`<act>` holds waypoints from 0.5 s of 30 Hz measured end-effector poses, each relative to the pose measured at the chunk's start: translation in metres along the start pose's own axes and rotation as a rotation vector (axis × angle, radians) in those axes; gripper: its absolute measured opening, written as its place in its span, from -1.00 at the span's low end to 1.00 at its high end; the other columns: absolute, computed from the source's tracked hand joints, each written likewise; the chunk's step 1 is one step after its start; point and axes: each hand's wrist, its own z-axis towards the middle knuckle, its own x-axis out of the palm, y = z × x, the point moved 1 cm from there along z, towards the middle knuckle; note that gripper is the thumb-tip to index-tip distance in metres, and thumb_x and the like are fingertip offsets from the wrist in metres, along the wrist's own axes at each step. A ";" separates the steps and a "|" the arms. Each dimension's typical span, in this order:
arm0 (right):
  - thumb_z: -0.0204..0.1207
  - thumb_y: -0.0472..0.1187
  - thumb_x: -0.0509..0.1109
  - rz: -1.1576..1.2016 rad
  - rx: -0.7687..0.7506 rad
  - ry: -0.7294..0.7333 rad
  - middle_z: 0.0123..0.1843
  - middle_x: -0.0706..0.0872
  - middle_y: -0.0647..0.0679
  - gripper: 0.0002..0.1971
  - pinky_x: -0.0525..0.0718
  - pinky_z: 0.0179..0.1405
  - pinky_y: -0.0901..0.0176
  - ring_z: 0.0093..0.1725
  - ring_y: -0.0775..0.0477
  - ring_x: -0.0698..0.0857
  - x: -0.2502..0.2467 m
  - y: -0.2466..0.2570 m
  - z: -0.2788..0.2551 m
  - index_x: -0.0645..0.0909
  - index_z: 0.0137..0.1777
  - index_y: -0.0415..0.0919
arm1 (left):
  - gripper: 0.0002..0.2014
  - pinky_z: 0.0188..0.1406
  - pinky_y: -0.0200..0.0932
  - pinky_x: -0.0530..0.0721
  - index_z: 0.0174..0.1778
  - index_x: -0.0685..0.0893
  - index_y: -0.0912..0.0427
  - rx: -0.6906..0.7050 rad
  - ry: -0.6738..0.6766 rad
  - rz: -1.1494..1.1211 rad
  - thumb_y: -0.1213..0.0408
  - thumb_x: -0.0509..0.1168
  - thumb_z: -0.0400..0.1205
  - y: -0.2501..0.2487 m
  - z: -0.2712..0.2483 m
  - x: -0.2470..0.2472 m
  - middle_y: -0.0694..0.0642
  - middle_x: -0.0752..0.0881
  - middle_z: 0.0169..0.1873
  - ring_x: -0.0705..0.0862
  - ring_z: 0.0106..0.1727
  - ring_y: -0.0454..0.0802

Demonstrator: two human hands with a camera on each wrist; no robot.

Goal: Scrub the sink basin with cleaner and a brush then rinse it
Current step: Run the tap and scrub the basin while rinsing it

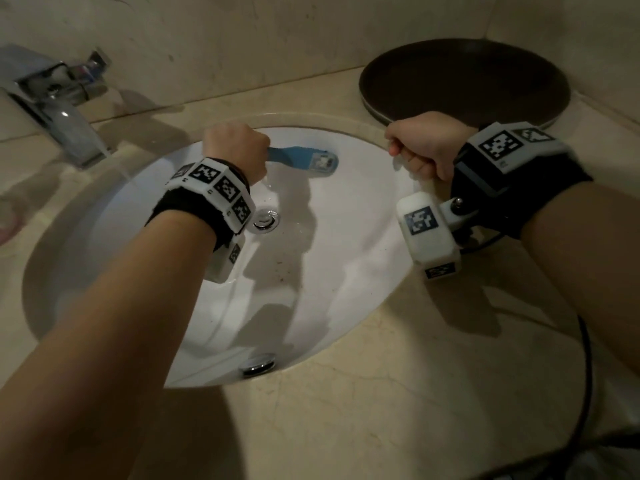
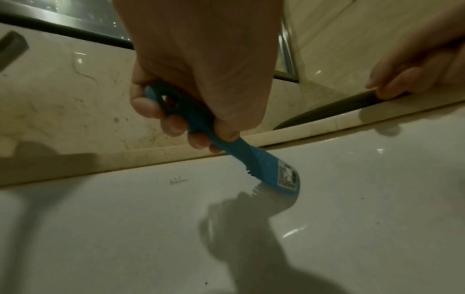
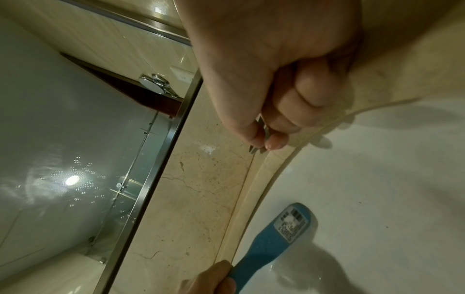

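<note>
Gripping the blue brush (image 1: 301, 158) by its handle, the left hand (image 1: 235, 148) has all its fingers (image 2: 173, 124) wrapped tightly round the grip, and the bristled head is pressed against the white wall of the sink basin (image 1: 346, 271) at about twelve o'clock, just below the rim. The right hand (image 1: 420, 143) rests at about two o'clock on the stone counter (image 1: 398, 393) at the basin's edge, curled into a fist; the right wrist view shows a small greyish sliver pinched between thumb and fingertip, though I cannot tell what it is. Water runs from the faucet (image 1: 52, 95) at about ten o'clock into the bowl, toward the drain (image 1: 266, 220) at centre. A dark round tray (image 1: 464, 81) leans against the wall at one o'clock. Scrubbing looks to be under way, with dark specks left on the lower slope toward six o'clock. Several risks follow: the wet, glossy porcelain could let the head skid sideways if pressed at a shallow angle, knocking knuckles on the rim; running water may wash cleaner away before it is worked in; and the far stretch could leave the near slope missed. A hard stroke toward two o'clock might also strike the right hand.
</note>
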 end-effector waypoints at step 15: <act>0.58 -0.10 0.15 0.021 -0.013 -0.026 -0.53 0.31 -0.01 -0.67 0.14 -0.85 0.52 -0.88 0.13 0.19 0.001 -0.002 0.000 0.40 -0.43 -0.13 | -0.72 -0.03 -0.08 0.56 0.20 0.67 0.20 -0.074 0.211 0.036 0.31 0.11 0.69 -0.009 -0.018 0.011 0.17 0.71 0.03 0.70 0.08 0.15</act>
